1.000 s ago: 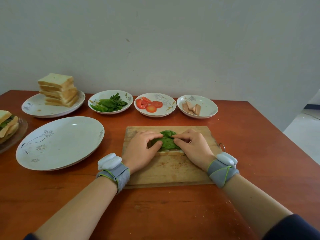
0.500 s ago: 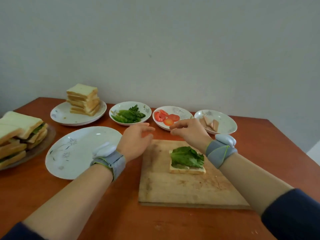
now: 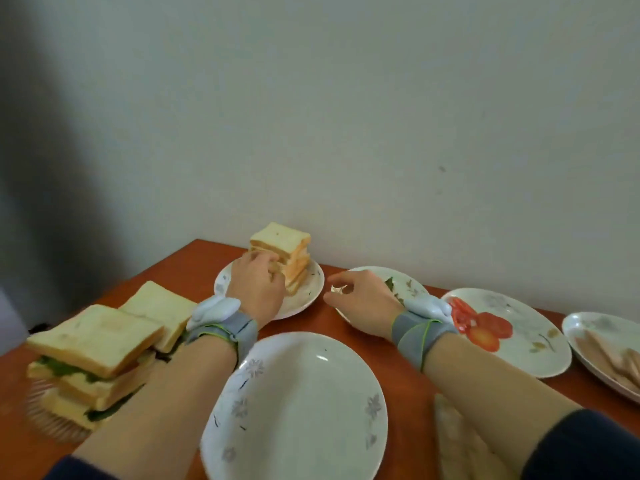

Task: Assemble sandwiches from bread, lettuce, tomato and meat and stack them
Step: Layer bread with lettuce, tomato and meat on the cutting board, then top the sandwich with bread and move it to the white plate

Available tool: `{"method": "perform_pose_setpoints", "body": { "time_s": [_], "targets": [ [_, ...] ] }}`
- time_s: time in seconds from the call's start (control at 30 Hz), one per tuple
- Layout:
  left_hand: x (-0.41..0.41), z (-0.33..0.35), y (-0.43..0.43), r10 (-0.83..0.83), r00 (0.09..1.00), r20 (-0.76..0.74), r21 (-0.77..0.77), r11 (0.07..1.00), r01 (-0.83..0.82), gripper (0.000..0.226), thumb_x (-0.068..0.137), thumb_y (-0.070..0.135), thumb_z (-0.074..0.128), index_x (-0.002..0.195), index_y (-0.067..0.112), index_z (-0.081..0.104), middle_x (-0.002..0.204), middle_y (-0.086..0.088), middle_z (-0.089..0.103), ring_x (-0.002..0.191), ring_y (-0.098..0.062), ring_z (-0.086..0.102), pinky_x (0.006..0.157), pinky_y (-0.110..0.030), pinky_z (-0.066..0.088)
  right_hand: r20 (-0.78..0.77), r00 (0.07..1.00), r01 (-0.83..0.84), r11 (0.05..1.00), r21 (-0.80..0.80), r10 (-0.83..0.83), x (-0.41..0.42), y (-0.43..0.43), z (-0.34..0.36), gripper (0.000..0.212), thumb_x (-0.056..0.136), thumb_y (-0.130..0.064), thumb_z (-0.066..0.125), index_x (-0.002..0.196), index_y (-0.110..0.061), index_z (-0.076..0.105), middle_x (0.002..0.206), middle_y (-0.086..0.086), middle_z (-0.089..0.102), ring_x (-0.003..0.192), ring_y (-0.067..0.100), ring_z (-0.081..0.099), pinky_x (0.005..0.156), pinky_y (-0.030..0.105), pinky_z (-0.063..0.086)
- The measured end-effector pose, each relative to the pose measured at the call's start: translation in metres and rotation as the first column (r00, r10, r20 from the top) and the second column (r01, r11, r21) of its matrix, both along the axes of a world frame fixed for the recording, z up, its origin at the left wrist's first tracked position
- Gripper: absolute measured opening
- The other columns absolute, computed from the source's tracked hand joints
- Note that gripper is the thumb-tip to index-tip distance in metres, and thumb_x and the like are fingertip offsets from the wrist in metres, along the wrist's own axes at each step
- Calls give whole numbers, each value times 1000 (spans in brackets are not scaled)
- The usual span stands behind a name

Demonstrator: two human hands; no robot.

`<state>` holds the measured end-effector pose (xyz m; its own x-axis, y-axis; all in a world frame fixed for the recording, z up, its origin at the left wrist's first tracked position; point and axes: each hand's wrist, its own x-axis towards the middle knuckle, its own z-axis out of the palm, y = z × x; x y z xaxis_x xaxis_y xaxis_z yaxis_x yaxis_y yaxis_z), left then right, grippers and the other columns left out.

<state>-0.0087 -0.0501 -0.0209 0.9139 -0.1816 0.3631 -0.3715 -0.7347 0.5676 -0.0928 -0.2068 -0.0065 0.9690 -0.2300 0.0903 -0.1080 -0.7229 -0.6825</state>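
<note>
Lying flat on a ribbed glass dish (image 3: 52, 419) just left of the left forearm, the stacked sandwiches (image 3: 93, 355) form a low pile. The slices are level, green leaves show at the edges, and a second pile sits just behind the first.

The left hand (image 3: 256, 289) is extended well ahead of the body, back of the hand up. A grey wristband (image 3: 225, 327) carrying a pale blue unit sits on the wrist. Its fingers are curled onto the near-left side of the bread stack (image 3: 282, 254), gripping the slices there, though the fingertips are blurred. The stack rises upright from a white plate (image 3: 308, 292) just beyond the hand. Its square slices lie flat and one corner is turned toward the person.

Between the two forearms, on the near side of both hands, lies a large white plate (image 3: 298, 410) with a faint flower pattern.

The right hand (image 3: 360, 306) hangs over the red-brown table (image 3: 329, 323) to the right of the bread plate, level with the left hand and apart from it. The fingers are loosely curled, thumb and forefinger near each other, with nothing seen between them. A matching band (image 3: 420, 332) wraps that wrist.

Just behind this hand is the lettuce plate (image 3: 412, 284), where only a few leaf tips show past the knuckles. To the right of the wrist, tomato slices (image 3: 481, 329) lie flat on a flowered plate (image 3: 530, 341). Farther right, pale meat slices (image 3: 618, 358) rest on a plate (image 3: 585, 327) cut off by the frame edge. A corner of the wooden cutting board (image 3: 457, 434) shows beneath the right forearm.
</note>
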Motion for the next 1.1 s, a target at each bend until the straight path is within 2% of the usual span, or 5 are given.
{"method": "perform_pose_setpoints", "body": {
  "time_s": [0.27,0.43,0.67,0.83,1.1],
  "targets": [
    [82,14,-4,71,976,-205,-170,980,-107,43,98,25,43,139,14,40,138,-18,46,131,-36,34,109,-41,30,-23,988,-151,982,110,155,62,24,6,56,90,-16,53,144,-19,38,133,1,53,115,20,53,85,19,40],
    [95,8,-1,39,977,-209,-280,955,-98,36,95,20,46,130,13,51,125,-12,59,124,-32,46,106,-41,37,-40,987,-140,959,247,154,75,30,-2,73,91,-16,53,153,-22,15,124,1,45,87,6,48,68,17,40],
    [63,23,-3,102,991,-85,-437,890,-129,33,90,17,56,122,12,60,119,-6,63,109,-25,57,92,-32,44,23,998,-58,839,541,54,57,31,10,71,89,-9,58,151,-17,24,148,4,39,128,13,42,97,23,33],
    [14,26,-14,-30,986,-162,-645,760,-83,36,84,19,62,120,14,62,101,-3,66,88,-18,60,77,-29,47,97,986,32,712,701,-139,10,20,19,56,85,0,61,138,-9,47,127,2,56,109,12,52,105,32,42],
    [-116,16,-52,-436,836,-334,-853,517,-71,34,78,3,67,112,4,64,89,-1,64,83,-12,61,83,-26,49,32,906,220,535,816,-422,-122,-22,12,9,85,-1,62,93,-5,63,83,9,63,73,17,61,78,31,54]
  ]
}}
